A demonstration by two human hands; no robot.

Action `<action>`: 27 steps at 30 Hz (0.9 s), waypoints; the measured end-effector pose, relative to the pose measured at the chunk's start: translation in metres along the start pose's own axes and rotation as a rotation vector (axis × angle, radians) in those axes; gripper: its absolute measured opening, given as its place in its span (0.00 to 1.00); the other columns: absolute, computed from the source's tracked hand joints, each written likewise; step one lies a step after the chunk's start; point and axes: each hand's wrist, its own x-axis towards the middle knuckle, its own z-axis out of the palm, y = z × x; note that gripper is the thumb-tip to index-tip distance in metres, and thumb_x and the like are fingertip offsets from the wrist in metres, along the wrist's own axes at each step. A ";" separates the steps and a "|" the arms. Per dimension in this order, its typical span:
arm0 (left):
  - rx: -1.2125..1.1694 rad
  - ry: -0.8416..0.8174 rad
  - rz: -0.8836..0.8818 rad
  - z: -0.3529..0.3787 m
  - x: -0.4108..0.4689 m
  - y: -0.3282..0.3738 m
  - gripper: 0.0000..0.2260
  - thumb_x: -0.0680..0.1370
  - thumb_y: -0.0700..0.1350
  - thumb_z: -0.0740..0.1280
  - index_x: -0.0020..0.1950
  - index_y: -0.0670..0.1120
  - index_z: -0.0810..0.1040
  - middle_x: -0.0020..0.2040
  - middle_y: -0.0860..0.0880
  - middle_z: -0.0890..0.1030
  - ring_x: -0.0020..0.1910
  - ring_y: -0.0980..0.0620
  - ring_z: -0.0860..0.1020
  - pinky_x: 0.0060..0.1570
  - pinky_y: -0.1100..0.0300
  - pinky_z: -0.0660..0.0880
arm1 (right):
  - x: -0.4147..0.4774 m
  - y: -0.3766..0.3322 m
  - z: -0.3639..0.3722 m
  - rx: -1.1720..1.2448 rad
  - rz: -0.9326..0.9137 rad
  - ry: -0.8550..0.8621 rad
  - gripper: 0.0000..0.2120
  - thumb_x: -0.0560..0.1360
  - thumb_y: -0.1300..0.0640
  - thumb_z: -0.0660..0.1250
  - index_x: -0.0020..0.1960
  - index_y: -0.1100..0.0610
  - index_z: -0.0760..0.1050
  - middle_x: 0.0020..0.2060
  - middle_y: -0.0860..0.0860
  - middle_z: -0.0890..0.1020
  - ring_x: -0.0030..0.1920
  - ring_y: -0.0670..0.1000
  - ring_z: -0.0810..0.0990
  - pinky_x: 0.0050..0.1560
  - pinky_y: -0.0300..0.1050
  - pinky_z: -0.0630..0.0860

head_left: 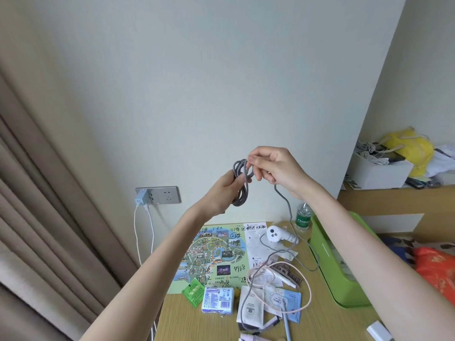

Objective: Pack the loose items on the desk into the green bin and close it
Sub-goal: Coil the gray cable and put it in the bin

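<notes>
Both bare forearms (157, 262) reach up and forward. The left hand (225, 190) grips the grey braided cable coil (241, 195) from its left; the right hand (278, 171) pinches the coil's top from the right.

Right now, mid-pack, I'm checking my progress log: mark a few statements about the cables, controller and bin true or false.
1. The left hand and right hand both hold the grey cable. True.
2. The grey cable is fully coiled. False: a tail hangs down to the desk.
3. The pink cable lies in the green bin. False: it lies on the desk, outside the green bin.
4. The white controller lies on the desk. True.
</notes>
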 end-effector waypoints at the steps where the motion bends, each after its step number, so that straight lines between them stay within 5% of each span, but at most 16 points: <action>1: -0.020 -0.007 -0.025 0.000 -0.002 0.002 0.17 0.85 0.50 0.52 0.60 0.41 0.75 0.34 0.52 0.63 0.29 0.55 0.61 0.30 0.60 0.57 | -0.001 -0.002 0.000 -0.007 -0.002 0.008 0.10 0.80 0.59 0.63 0.46 0.66 0.76 0.27 0.55 0.74 0.22 0.46 0.61 0.24 0.37 0.56; 6: -0.044 -0.072 -0.056 -0.003 -0.013 0.014 0.21 0.84 0.56 0.52 0.59 0.41 0.76 0.25 0.59 0.66 0.23 0.59 0.62 0.25 0.65 0.57 | -0.007 -0.011 0.001 -0.041 -0.011 -0.003 0.10 0.80 0.60 0.64 0.46 0.66 0.78 0.26 0.54 0.73 0.22 0.45 0.63 0.25 0.38 0.56; 10: 0.101 -0.062 -0.038 0.002 -0.018 0.017 0.16 0.84 0.50 0.57 0.57 0.39 0.77 0.33 0.54 0.68 0.21 0.65 0.68 0.19 0.74 0.60 | -0.009 -0.015 0.001 -0.082 0.008 -0.028 0.10 0.79 0.59 0.66 0.45 0.66 0.80 0.24 0.48 0.72 0.22 0.41 0.65 0.24 0.33 0.58; 16: 0.070 -0.016 -0.053 0.001 -0.017 0.019 0.12 0.83 0.45 0.56 0.49 0.42 0.77 0.33 0.50 0.66 0.20 0.62 0.66 0.18 0.73 0.59 | -0.008 -0.006 -0.008 0.059 0.079 0.035 0.07 0.76 0.55 0.70 0.43 0.58 0.76 0.26 0.47 0.68 0.25 0.45 0.61 0.24 0.35 0.57; 21: -0.022 0.041 -0.113 -0.009 -0.013 0.014 0.13 0.82 0.47 0.56 0.45 0.47 0.78 0.37 0.46 0.66 0.28 0.52 0.64 0.27 0.60 0.59 | -0.012 0.015 -0.017 0.093 0.105 0.006 0.15 0.81 0.49 0.62 0.39 0.56 0.74 0.26 0.47 0.63 0.24 0.45 0.58 0.25 0.36 0.56; 27: -0.235 0.143 -0.137 -0.022 -0.004 0.012 0.13 0.82 0.46 0.56 0.47 0.45 0.78 0.43 0.44 0.68 0.31 0.51 0.64 0.31 0.59 0.62 | -0.009 0.032 -0.009 0.030 0.078 0.002 0.18 0.83 0.50 0.57 0.40 0.59 0.76 0.27 0.48 0.65 0.28 0.47 0.64 0.32 0.38 0.65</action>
